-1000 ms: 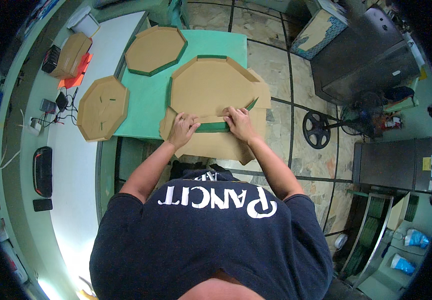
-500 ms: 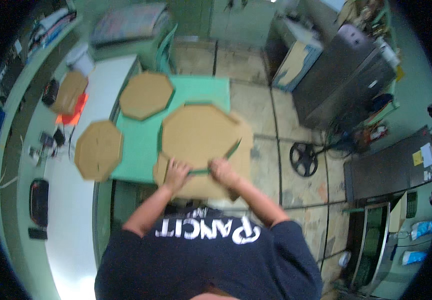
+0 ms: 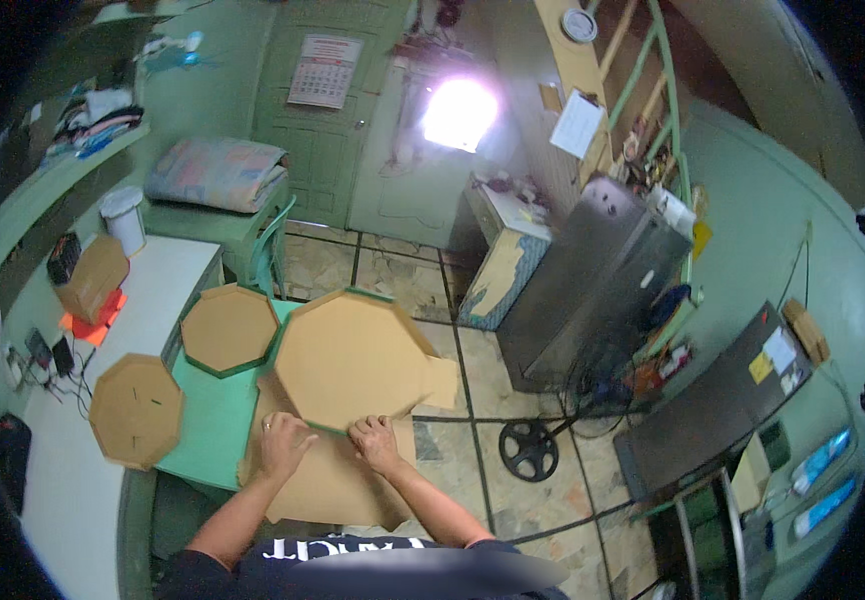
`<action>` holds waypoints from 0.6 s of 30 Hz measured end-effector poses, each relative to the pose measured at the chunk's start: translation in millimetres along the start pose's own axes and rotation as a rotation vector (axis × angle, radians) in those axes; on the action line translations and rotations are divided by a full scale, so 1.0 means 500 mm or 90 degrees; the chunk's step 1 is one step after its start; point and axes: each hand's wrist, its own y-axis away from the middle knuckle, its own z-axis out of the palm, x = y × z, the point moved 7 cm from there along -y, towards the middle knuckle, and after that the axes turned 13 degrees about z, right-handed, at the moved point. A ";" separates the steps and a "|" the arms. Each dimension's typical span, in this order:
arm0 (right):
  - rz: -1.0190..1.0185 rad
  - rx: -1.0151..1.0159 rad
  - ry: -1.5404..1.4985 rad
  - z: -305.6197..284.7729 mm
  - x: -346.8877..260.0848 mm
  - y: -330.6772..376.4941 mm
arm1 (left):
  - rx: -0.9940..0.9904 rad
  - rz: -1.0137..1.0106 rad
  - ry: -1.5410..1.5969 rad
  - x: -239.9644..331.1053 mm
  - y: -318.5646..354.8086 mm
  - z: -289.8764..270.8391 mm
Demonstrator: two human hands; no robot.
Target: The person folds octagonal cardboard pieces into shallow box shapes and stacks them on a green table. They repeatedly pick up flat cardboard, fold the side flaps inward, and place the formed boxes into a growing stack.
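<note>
Tray (image 3: 349, 362) looks light, stiff, easily creased; best held by its rim (image 3: 329, 429); right hand (image 3: 377, 443) there, pinch unclear; left hand (image 3: 285, 445) beside, thumb spread.

The person wears a dark navy, almost black shirt (image 3: 258, 580) with short sleeves (image 3: 191, 578), leaving the forearms (image 3: 245, 512) bare. Large white block lettering (image 3: 338, 549) crosses it, upside down from this view and partly lost in blur. A tiny glint (image 3: 269, 427) marks the left hand (image 3: 286, 445), too small to identify
</note>
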 end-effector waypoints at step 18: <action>0.379 0.248 -0.542 -0.351 0.125 -0.025 | -0.043 -0.497 0.338 -0.172 0.000 -0.007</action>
